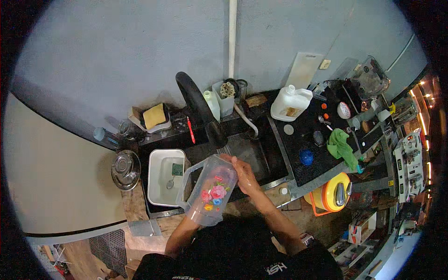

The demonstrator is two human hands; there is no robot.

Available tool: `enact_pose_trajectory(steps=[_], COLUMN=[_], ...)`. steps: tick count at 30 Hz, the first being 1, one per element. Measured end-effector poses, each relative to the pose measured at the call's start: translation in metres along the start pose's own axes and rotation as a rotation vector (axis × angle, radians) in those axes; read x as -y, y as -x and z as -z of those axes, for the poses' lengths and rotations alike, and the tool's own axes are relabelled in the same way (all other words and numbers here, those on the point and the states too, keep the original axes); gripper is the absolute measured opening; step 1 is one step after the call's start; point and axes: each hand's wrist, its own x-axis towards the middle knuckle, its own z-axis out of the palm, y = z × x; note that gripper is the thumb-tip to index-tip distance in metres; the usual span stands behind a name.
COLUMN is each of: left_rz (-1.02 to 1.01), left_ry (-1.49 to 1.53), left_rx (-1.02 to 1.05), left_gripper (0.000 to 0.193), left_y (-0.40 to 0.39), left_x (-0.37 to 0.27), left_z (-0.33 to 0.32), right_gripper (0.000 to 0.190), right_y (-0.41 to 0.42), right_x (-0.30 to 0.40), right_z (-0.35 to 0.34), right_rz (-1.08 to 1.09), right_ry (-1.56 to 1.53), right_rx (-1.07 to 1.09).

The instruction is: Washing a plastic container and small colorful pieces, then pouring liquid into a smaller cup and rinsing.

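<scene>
A clear plastic pitcher [215, 196] with a handle and printed flowers is tilted over the near side of the black sink, its upper end under the black faucet [199, 101], where water runs. My right hand [245, 175] holds the pitcher's upper right edge. My left hand [203, 199] is behind or inside the pitcher, seen only blurred through its wall; its exact grip cannot be told. Left of the pitcher, a white rectangular basin [153, 178] holds a green scouring pad [177, 169] and a spoon [170, 183].
Glass dishes [126, 170] stand left of the basin. Behind the sink are a yellow sponge [154, 116], a red brush [190, 130] and a pale bottle [212, 103]. To the right stand a white jug [291, 104], a green cloth [341, 147] and a yellow-orange container [329, 192].
</scene>
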Motion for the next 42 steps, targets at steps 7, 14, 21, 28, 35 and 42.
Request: enact_pose_trajectory(steps=[7, 14, 21, 28, 35, 42], left_rz=[0.042, 0.055, 0.077, -0.252, -0.080, -0.525], left_ry=[0.044, 0.095, 0.682, -0.051, 0.170, -0.668], left_rx=[-0.006, -0.032, -0.141, -0.707, -0.958, -1.061], left_gripper=[0.068, 0.067, 0.041, 0.044, 0.042, 0.072], left_y=[-0.031, -0.079, -0.079, -0.108, -0.092, -0.076], left_x=[-0.011, -0.017, -0.080, -0.034, -0.035, -0.010], left_z=[0.001, 0.016, -0.054, -0.014, 0.001, -0.005], right_gripper=[0.059, 0.056, 0.061, 0.050, 0.071, 0.071], right_y=[-0.023, -0.046, -0.051, -0.022, -0.030, -0.075], right_x=[-0.033, -0.037, 0.000, 0.040, 0.048, 0.010], right_z=[0.022, 0.039, 0.102, 0.085, -0.002, -0.020], right_rz=[-0.144, -0.119, 0.219, 0.395, 0.524, 0.575], right_ry=[-0.123, -0.326, -0.202, 0.880, 1.051, 1.066], right_rx=[-0.106, -0.434, -0.692, -0.383, -0.210, 0.041])
